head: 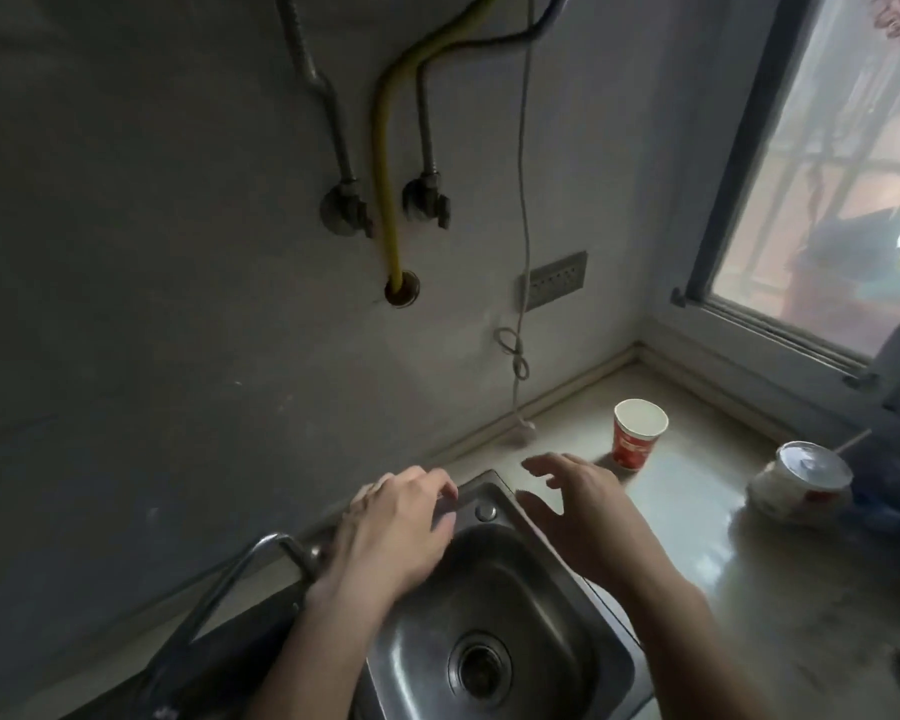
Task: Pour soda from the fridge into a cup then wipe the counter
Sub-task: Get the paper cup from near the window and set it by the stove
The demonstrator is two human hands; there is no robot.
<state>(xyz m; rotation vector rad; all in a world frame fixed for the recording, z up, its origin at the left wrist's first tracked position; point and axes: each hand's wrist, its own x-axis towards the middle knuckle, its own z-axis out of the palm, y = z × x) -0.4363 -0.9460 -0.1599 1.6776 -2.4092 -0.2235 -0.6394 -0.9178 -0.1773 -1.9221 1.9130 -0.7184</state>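
A red and white paper cup [637, 432] stands upright on the pale counter [697, 522], near the back wall. To its right a white soda can [801, 485] with a silver top stands on the counter, blurred. My right hand [588, 511] hovers over the sink's right rim with fingers spread, holding nothing, a short way left of the cup. My left hand [391, 532] rests palm down at the sink's back left corner, fingers curled over the rim beside the tap. No cloth is in view.
A steel sink [515, 641] with a round drain fills the lower middle. A metal tap [261, 558] arches at its left. Pipes, a yellow hose and a wall socket [554, 280] are on the back wall. A cord [518, 356] hangs to the counter. A window [827, 174] is at right.
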